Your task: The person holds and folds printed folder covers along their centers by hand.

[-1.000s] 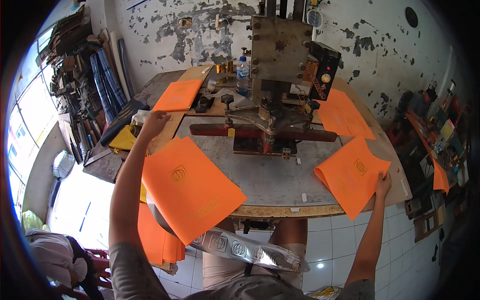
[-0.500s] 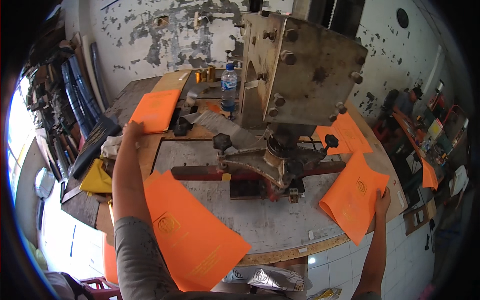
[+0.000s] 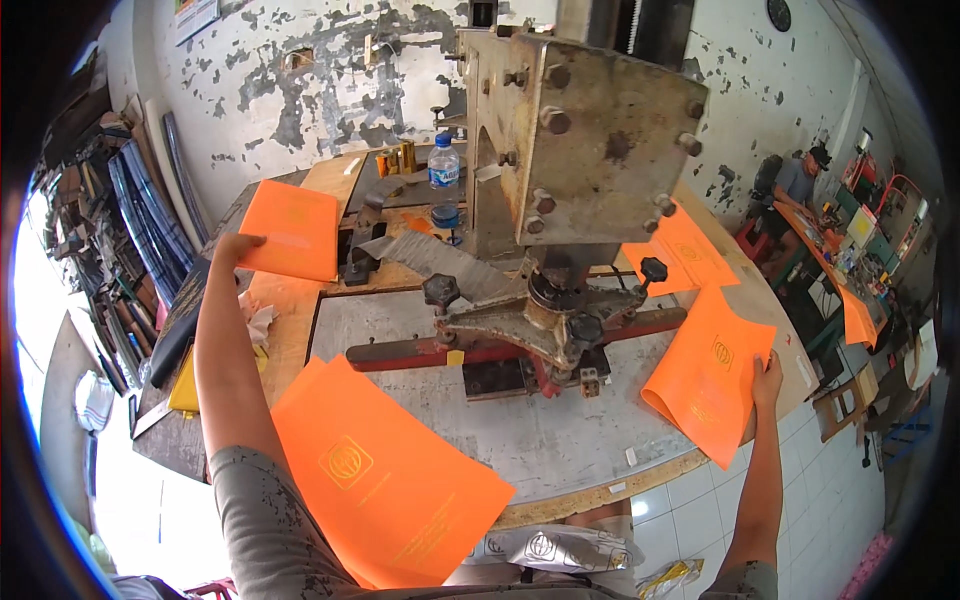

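— Orange folders point(image 3: 293, 228), that was what we had in hand: our left hand point(image 3: 236, 246) reached up to the upper left of the frame and gripped the near left corner of the stack lying on the wooden board point(image 3: 280, 320) there.

— And the right?

— Our right hand point(image 3: 766, 380) sat at the right edge of the frame, fingers closed on the lower right edge of another orange folder point(image 3: 705, 375), which curled up a little at its near end and lay partly on the metal table top point(image 3: 545, 440), partly over its rim.

— Was there a third one?

— Yes, a large orange folder point(image 3: 385, 480) with a round gold emblem lay at the lower centre, just beside our left arm, overhanging the front rim of the table. Neither hand touched it.

— What stood between the hands?

— We saw the heavy stamping press point(image 3: 580, 140), its rusty steel block filling the upper centre, with black knobs and a red bar point(image 3: 420, 352) under it. A strip of silver foil point(image 3: 440, 262) ran out from it toward the upper left.

— Anything else on the bench?

— A water bottle with a blue cap point(image 3: 444, 175) stood behind the press, near the peeling wall. More orange sheets point(image 3: 685, 250) lay flat to the right of the press, well apart from the stack we held on the left. Far at the upper right a person in a cap point(image 3: 797, 180) sat at another table.
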A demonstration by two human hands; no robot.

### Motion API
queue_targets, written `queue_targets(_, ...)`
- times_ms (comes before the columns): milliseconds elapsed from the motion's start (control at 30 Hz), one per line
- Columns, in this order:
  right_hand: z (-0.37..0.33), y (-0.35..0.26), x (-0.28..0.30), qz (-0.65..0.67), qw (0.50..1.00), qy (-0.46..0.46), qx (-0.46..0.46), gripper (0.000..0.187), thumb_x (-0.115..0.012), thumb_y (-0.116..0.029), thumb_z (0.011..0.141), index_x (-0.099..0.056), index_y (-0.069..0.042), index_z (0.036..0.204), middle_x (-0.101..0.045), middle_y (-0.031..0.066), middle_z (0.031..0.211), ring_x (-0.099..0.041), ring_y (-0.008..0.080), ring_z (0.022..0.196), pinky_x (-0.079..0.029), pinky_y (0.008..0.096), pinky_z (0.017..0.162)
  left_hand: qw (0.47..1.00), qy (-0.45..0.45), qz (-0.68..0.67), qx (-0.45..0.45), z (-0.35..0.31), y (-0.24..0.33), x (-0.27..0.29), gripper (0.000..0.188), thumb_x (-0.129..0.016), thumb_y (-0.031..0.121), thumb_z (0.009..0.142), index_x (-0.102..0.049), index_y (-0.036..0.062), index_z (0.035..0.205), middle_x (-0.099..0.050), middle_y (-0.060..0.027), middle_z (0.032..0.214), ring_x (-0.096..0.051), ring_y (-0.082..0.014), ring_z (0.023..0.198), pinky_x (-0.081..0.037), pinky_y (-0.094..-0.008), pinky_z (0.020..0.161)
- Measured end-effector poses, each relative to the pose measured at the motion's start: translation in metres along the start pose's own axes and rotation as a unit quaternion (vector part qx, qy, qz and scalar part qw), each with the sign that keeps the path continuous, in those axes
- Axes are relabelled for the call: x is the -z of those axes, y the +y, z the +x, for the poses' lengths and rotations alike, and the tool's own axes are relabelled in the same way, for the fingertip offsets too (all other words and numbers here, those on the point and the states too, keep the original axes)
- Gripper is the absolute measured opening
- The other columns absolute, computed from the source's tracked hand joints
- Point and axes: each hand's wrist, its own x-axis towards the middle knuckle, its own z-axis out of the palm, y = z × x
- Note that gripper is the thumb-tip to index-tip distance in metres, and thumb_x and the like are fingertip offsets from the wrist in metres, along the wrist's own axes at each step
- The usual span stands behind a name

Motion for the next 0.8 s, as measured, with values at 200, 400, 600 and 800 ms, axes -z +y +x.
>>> queue_targets(200,-0.001,0.007,0.012,-0.026,1.000,0.006,0.016,0.039,-0.062,-0.018,0.103,-0.057,0.002,0.136,-0.070,0.0191,0.119,-0.069,0.0297,0.107,-0.053,0.0377,0.091,0.987,0.129,0.012,-0.092,-0.098,0.046,0.046,0.038,-0.084,0.026,0.080,-0.075,-0.0071,0.097,-0.076,-0.0175,0.091,-0.075,-0.0256,0.075,-0.058,-0.0393,0.072)
queue_targets(400,-0.002,-0.020,0.027,-0.179,0.978,0.108,0.004,0.051,-0.063,-0.030,0.102,-0.051,-0.005,0.145,-0.056,0.0189,0.140,-0.058,0.0347,0.127,-0.048,0.0395,0.100,0.939,0.261,-0.039,-0.222,-0.317,0.052,0.085,0.043,-0.077,0.024,0.089,-0.068,-0.0058,0.118,-0.075,-0.0139,0.101,-0.072,-0.0189,0.091,-0.056,-0.0349,0.083)
queue_targets(600,-0.070,-0.159,0.036,0.044,0.961,0.175,0.208,0.047,-0.060,-0.035,0.104,-0.056,-0.001,0.135,-0.057,0.0168,0.137,-0.053,0.0330,0.129,-0.042,0.0440,0.109,0.882,0.258,-0.294,-0.265,-0.530,0.052,0.060,0.041,-0.071,0.025,0.099,-0.059,-0.0015,0.129,-0.068,-0.0098,0.118,-0.065,-0.0152,0.107,-0.052,-0.0304,0.092)
queue_targets(800,-0.217,-0.371,0.012,0.411,0.810,-0.303,0.287,0.073,-0.057,-0.055,0.101,-0.044,-0.001,0.149,-0.056,0.0168,0.142,-0.053,0.0292,0.134,-0.040,0.0415,0.112,0.807,0.163,-0.486,-0.294,-0.640,0.069,-0.047,0.037,-0.071,0.018,0.099,-0.058,0.0005,0.129,-0.066,-0.0067,0.121,-0.062,-0.0132,0.112,-0.049,-0.0294,0.099)
